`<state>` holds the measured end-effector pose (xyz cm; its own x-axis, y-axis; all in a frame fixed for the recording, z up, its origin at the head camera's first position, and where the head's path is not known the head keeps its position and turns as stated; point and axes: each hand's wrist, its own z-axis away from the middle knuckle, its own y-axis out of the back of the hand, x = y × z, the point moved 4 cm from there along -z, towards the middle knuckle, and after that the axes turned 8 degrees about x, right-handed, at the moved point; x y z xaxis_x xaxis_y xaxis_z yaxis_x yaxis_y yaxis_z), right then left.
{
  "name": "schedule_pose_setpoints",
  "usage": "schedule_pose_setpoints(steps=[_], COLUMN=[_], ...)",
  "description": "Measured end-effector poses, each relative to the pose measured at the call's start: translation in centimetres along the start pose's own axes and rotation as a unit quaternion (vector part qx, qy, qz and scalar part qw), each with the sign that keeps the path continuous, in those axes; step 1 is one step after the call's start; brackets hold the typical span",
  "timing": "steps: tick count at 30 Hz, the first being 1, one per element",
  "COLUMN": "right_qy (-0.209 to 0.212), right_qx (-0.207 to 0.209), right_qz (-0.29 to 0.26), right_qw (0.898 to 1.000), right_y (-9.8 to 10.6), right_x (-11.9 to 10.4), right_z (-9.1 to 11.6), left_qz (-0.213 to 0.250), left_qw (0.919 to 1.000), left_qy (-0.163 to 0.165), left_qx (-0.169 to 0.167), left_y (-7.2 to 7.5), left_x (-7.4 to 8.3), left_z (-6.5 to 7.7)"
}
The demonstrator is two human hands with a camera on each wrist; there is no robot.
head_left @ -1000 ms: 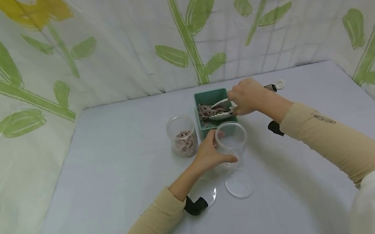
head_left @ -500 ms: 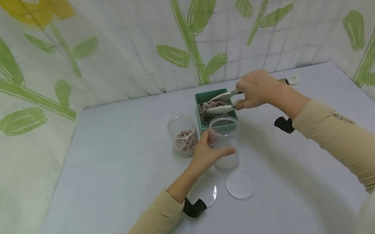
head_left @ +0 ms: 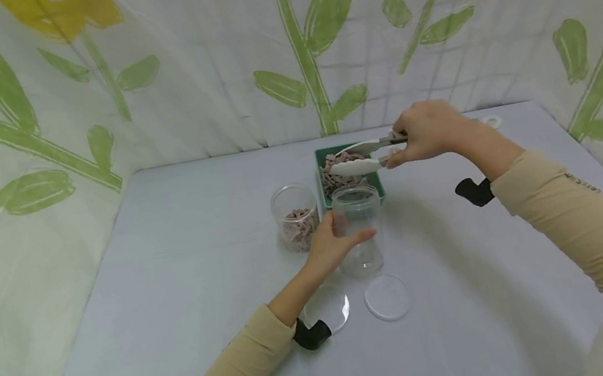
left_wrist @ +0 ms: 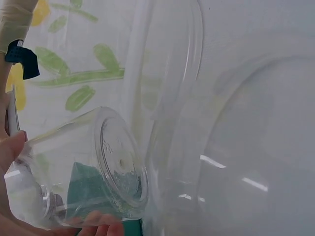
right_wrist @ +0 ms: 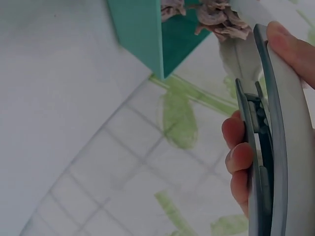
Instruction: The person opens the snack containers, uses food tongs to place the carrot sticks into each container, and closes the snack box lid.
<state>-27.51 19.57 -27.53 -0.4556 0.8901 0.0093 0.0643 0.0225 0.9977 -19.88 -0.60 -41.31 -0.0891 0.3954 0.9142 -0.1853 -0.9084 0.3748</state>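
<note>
My left hand (head_left: 327, 248) grips an open clear plastic jar (head_left: 362, 260) round its side; no strips show inside. The jar's round base (left_wrist: 120, 157) faces the left wrist camera. My right hand (head_left: 431, 130) holds metal tongs with white tips (head_left: 354, 168), fingers on one arm and thumb on the other. A clump of brownish-pink shredded strips (right_wrist: 221, 19) is between the tips, over the green box (head_left: 380, 187). More strips lie in the box, behind the jar. A second clear jar (head_left: 287, 202), partly filled with the same strips, stands left of my left hand.
Two clear round lids lie in front of the jars: the right lid (head_left: 387, 298) is bare on the table, and the left lid (head_left: 338, 314) is partly behind the left wrist's black camera mount (head_left: 312, 335). A flower-printed curtain (head_left: 188, 68) hangs behind the table.
My right hand has moved up and to the right, drawing the tongs and strips up from the box. In my left hand the jar's rim has shifted left and back.
</note>
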Motion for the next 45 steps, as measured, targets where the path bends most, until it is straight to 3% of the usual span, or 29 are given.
schedule_pose_setpoints(steps=[8, 13, 19, 22, 29, 39, 45], right_qy=[-0.006, 0.001, -0.019, -0.036, -0.033, -0.009, -0.018], right_qx=[0.001, 0.03, 0.018, 0.007, -0.009, -0.024, -0.032], right_qz=[-0.045, -0.105, -0.221, -0.244, -0.255, -0.234, -0.218], right_qw=[0.999, 0.994, 0.975, 0.969, 0.966, 0.972, 0.975], right_y=[2.5, 3.5, 1.8, 0.5, -0.8, -0.9, -0.6], right_x=[0.4, 0.2, 0.1, 0.3, 0.3, 0.6, 0.9], right_z=[0.8, 1.8, 3.7, 4.4, 5.3, 6.2, 6.4], left_qz=[-0.001, 0.001, 0.022, 0.03, 0.026, 0.03, 0.033], left_qw=[0.9999, 0.9999, 0.9997, 0.9995, 0.9988, 0.9966, 0.9962], left_qy=[-0.011, -0.013, -0.008, -0.012, -0.041, -0.076, -0.079], left_qx=[0.001, 0.009, 0.007, 0.005, 0.0, -0.014, -0.019], left_y=[0.0, 0.0, -0.1, -0.2, -0.2, -0.3, -0.4], left_x=[0.0, 0.0, -0.2, -0.3, -0.3, -0.2, -0.2], left_z=[0.0, 0.0, -0.1, -0.1, 0.1, 0.3, 0.3])
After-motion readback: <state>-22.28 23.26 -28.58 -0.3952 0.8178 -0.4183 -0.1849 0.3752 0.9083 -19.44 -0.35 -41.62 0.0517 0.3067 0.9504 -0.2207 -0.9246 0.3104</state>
